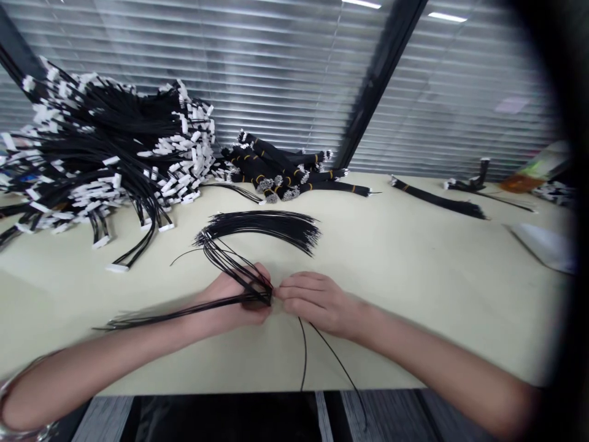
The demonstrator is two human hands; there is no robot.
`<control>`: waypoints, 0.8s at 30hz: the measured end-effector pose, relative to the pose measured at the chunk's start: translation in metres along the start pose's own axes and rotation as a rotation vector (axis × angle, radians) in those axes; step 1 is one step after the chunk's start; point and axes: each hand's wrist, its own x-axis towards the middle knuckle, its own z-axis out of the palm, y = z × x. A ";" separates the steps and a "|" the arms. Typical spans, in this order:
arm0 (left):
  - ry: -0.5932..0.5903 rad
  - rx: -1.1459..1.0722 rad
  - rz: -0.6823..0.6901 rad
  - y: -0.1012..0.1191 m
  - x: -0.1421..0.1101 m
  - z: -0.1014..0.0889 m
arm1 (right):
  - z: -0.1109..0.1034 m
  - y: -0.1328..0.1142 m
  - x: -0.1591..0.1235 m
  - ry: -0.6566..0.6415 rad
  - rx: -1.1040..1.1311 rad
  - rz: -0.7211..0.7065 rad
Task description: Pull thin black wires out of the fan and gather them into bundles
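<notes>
Near the front of the table, my left hand (pixel 251 298) is closed around a bunch of thin black wires (pixel 193 308). Some of these wires trail left over the forearm, and others loop up toward a loose bundle of black wires (pixel 271 227) lying just beyond. Close against it, my right hand (pixel 317 301) has its fingers pinched at the end of the bunch. Two black wires (pixel 334 350) hang from under the right hand past the table's front edge. The fingertips of both hands almost meet, and what lies between them is partly hidden.
A large heap of black cables with white connectors (pixel 115 135) fills the back left. Several tied wire bundles (pixel 285 166) lie at the back middle. One more bundle (pixel 437 197) rests at the back right, near a white object (pixel 545 245). Window blinds (pixel 276 67) stand behind.
</notes>
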 end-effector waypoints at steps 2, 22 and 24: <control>-0.009 -0.056 -0.018 0.000 -0.001 -0.001 | -0.001 0.003 0.000 0.004 0.030 -0.015; 0.010 0.023 0.071 -0.005 0.002 0.001 | 0.004 0.008 -0.007 -0.194 0.046 0.025; 0.013 0.023 0.078 -0.005 0.001 0.001 | 0.003 0.008 -0.008 -0.181 0.068 0.068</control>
